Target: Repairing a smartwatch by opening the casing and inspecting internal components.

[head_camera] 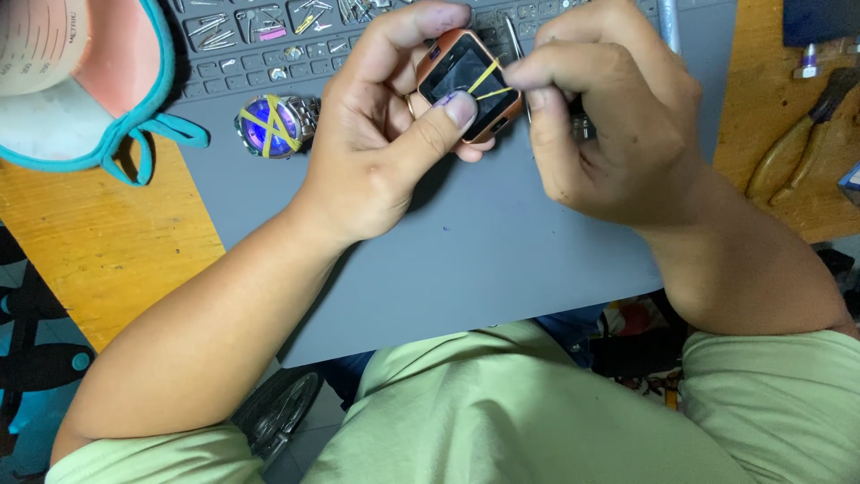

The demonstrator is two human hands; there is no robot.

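A grey work mat [484, 260] is lying on a wooden counter [98, 233], with a round wristwatch [273, 124] and pliers [802, 134] resting nearby. The left hand [385, 134] is arching up from the mat, its grip clasping a rectangular copper-framed smartwatch [466, 82] above the mat. The right hand [609, 108] is pinching a yellow rubber band [488, 81] crossing its dark screen. The smartwatch's long axis is tilting from upper left to lower right.

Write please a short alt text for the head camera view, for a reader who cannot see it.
The left hand holds a small square watch body with an orange case, while the right hand pulls a yellow rubber band across its dark screen. On the grey mat lies a round wristwatch, also banded.
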